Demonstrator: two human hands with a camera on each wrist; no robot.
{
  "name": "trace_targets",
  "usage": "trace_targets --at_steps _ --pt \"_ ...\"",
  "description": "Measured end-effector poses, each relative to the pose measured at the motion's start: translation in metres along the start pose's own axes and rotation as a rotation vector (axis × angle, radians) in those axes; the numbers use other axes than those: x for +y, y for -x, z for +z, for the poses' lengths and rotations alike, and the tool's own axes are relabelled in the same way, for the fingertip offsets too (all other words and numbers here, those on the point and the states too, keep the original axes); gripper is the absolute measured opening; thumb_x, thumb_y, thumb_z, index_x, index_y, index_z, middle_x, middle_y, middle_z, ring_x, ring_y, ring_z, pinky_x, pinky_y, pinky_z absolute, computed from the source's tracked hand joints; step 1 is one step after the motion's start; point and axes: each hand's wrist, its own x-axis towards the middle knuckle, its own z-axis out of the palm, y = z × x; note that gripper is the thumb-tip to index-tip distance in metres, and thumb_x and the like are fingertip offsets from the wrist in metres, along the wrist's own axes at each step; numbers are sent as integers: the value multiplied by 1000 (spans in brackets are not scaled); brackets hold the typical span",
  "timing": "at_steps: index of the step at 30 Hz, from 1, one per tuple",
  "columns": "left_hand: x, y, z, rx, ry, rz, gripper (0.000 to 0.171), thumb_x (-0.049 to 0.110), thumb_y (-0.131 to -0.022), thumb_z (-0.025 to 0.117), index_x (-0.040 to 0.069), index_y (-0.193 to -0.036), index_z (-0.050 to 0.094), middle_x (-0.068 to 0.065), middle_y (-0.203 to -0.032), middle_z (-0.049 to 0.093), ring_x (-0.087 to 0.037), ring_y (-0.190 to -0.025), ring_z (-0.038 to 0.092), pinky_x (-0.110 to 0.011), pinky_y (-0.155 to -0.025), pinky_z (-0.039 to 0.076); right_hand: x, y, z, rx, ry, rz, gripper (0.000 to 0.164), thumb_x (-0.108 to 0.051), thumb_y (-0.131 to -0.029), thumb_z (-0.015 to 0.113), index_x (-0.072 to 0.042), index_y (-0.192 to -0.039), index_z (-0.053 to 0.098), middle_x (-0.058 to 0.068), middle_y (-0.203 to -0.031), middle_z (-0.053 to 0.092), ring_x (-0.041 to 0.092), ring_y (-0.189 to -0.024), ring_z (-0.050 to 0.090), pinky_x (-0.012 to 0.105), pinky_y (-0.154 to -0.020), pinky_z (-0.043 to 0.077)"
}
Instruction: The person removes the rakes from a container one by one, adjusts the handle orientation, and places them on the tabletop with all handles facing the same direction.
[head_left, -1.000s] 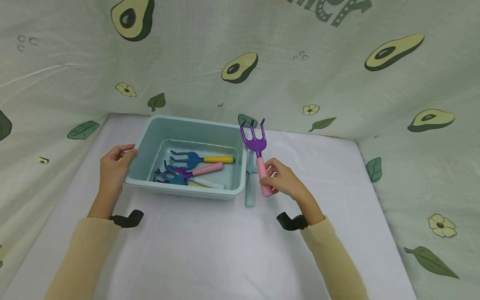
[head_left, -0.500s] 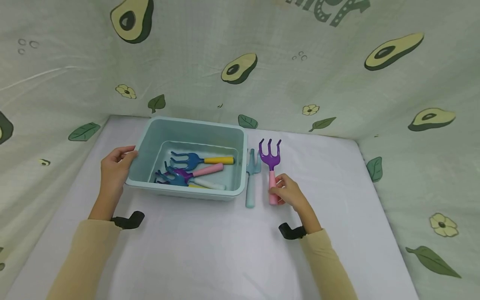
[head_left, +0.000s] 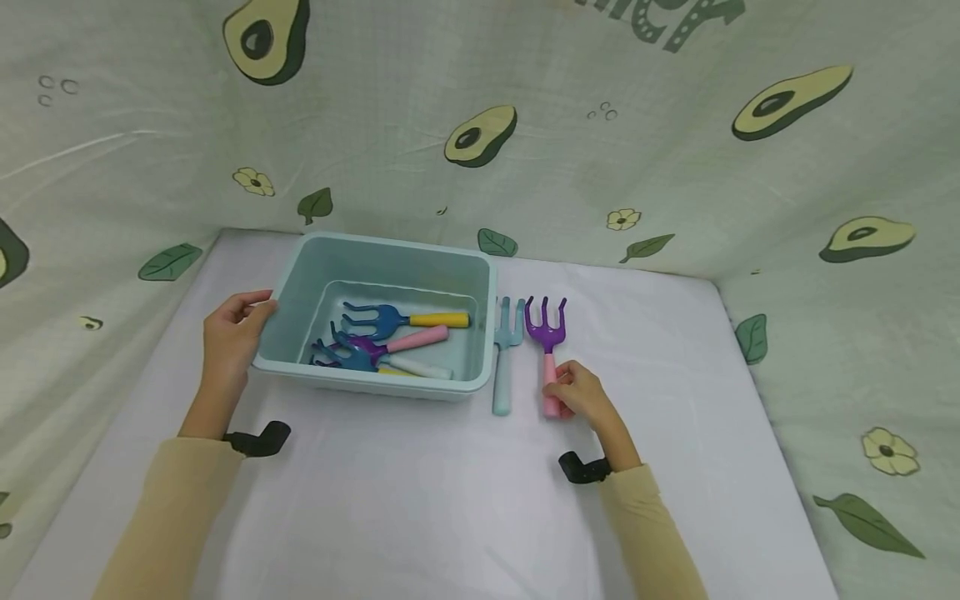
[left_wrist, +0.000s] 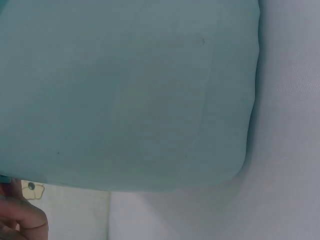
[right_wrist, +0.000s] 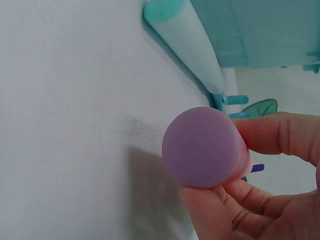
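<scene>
My right hand (head_left: 585, 395) pinches the pink handle of a purple three-pronged hand rake (head_left: 547, 337), prongs pointing away from me. In the right wrist view the round end of its handle (right_wrist: 201, 147) sits between thumb and fingers, close over the cloth. Just left of it lies a light teal hand rake (head_left: 503, 367), parallel to it and beside the bin. My left hand (head_left: 231, 340) grips the left rim of a pale teal plastic bin (head_left: 390, 260); curled fingers (left_wrist: 22, 212) show at its edge in the left wrist view.
Inside the bin lie several hand rakes: a blue one with a yellow handle (head_left: 438, 320), a purple one with a pink handle (head_left: 418, 337), and a blue one below them (head_left: 352, 357). A white cloth (head_left: 420, 500) covers the table. Avocado-print fabric (head_left: 555, 183) hangs behind and at the sides.
My right hand has carried the purple hand rake right and down, from beside the bin's edge to the right of the teal rake. The left hand and bin have stayed put.
</scene>
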Motion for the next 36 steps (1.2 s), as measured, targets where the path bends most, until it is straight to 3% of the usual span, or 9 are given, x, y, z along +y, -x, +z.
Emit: trace_targets --at_steps 6,9,15,25,36 --pt "-3 -1 0 3 39 4 41 41 -88 59 16 -119 62 8 -82 52 -7 -77 51 -12 -59 45 3 -3 6 -4 45 26 37 -20 -80 63 1 -108 49 13 -89 56 15 -62 52 26 -52 46" --pt "-4 -3 0 0 9 2 43 42 -89 57 15 -122 60 8 -83 51 -7 -78 51 -13 -60 46 3 -4 9 -9 53 41 38 -21 -81 62 1 -109 48 13 -91 56 16 -63 53 25 -52 47" --pt "-26 -21 4 -4 40 -4 42 48 -85 61 23 -119 63 9 -84 53 -6 -78 53 -14 -59 47 2 -5 9 -40 31 43 38 -20 -82 61 1 -110 46 13 -89 55 16 -58 54 27 -51 50" --pt "-1 -1 -3 -14 12 -19 43 39 -90 55 14 -126 57 10 -84 50 -6 -78 51 -11 -59 46 -3 -4 10 -43 52 32 38 -21 -81 63 0 -108 46 10 -82 52 15 -60 49 24 -54 44" --pt "-5 -5 2 5 33 -5 42 42 -89 57 16 -122 61 7 -84 51 -8 -80 50 -12 -61 45 2 -4 10 -28 69 20 39 -22 -82 62 0 -110 46 10 -83 51 16 -64 49 24 -56 42"
